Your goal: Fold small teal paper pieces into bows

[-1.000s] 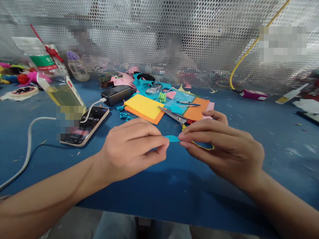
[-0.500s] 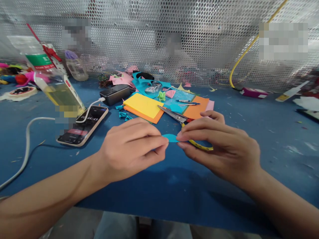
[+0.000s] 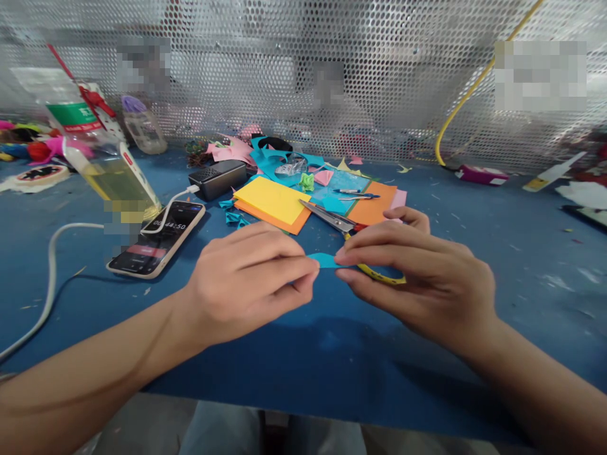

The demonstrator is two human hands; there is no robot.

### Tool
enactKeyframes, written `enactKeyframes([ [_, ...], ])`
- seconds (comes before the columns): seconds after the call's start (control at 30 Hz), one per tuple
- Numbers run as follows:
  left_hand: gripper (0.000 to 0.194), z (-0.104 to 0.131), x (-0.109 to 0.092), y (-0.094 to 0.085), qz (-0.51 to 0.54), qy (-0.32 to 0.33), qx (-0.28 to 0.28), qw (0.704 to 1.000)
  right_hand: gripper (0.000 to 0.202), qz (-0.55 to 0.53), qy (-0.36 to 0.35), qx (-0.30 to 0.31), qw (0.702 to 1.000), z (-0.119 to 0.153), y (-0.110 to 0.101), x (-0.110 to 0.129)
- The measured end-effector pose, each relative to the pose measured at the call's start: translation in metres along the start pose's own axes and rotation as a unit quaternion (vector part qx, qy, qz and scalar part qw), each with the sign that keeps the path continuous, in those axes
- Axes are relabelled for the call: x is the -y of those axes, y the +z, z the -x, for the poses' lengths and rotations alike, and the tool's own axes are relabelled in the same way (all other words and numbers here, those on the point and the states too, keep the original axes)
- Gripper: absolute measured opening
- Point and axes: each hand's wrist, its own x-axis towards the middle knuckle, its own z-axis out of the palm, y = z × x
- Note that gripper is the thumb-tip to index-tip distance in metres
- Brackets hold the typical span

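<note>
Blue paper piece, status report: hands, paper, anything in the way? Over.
Left hand pinching blue paper piece. Right hand at its other end, grip unclear. Scissors on table beyond, partly behind right hand.

The paper piece (image 3: pixel 326 260) is turquoise, the tabletop (image 3: pixel 284 373) blue, the top sheet (image 3: pixel 271 200) yellow.

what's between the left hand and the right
In the head view, a small blue paper piece spans the gap from the left hand to the right hand.
</note>
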Motion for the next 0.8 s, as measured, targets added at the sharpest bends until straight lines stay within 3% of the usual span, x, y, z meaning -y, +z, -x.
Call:
enactKeyframes([
  [0.23,0.005,-0.0024,-0.0006,-0.0005,-0.04,0.041,0.024,0.998,0.011,-0.012,-0.002,0.017,1.0,0.0015,0.0009,-0.0003],
  [0.8,0.007,-0.0023,-0.0012,-0.0002,-0.056,0.04,0.014,0.998,0.014,0.004,-0.007,0.032,0.999,0.0039,-0.0009,-0.0017],
])
